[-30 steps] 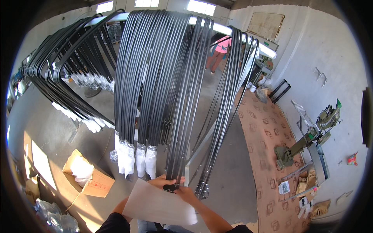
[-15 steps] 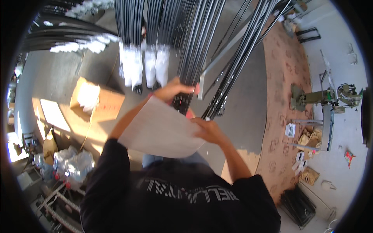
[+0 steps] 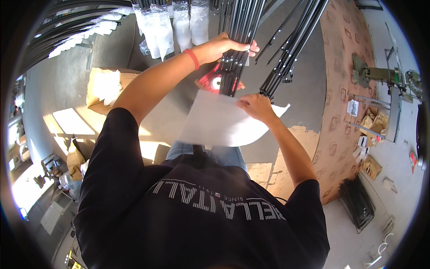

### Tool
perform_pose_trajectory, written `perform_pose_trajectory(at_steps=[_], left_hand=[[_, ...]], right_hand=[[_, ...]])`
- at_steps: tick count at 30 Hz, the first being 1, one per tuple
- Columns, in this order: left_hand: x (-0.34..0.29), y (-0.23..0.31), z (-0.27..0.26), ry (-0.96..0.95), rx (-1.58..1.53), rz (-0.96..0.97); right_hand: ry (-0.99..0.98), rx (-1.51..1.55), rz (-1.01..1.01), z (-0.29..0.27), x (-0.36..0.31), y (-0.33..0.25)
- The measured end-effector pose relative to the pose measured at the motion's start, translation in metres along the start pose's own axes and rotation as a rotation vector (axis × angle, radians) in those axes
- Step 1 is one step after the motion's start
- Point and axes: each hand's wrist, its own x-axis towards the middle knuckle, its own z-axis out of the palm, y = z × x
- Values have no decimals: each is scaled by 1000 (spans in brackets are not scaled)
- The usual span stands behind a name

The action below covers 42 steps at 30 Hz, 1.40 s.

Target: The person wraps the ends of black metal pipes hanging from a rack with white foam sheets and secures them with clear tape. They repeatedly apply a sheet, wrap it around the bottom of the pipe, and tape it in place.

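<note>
Left hand [image 3: 219, 48] encloses black rods [image 3: 244, 20], right hand [image 3: 259, 107] pinches white sheet [image 3: 219, 122] (nearer the body).

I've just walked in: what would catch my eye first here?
Probably the bundle of slim black rods coming in from the top edge, with the person's left hand around it. Just below, the right hand holds a broad white sheet. White-wrapped rod ends also stand out at the top, left of centre.

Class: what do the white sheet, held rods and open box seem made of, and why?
White sheet: perhaps paper or foam, matte, edge curling.
Held rods: perhaps metal or plastic, glossy black, bright streaks.
Open box: probably cardboard, dull brown, flat walls.
</note>
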Motion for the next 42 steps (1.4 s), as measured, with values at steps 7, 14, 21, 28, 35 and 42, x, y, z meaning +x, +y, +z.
perform_pose_trajectory(at_steps=[7,14,21,28,35,42], left_hand=[[1,7,0,-21,37,-19],[1,11,-4,-88,-1,-62],[-9,2,-15,-285,-86,-70],[-18,1,-35,-397,267,-215],[-25,-13,-34,-253,364,-195],[-25,-6,-32,-159,914,-83]], right_hand=[[717,197,-164,32,49,11],[908,263,-122,31,57,-4],[837,449,-235,21,63,5],[739,646,-255,8,65,10],[523,1068,-325,6,71,18],[130,1468,-298,7,90,21]])
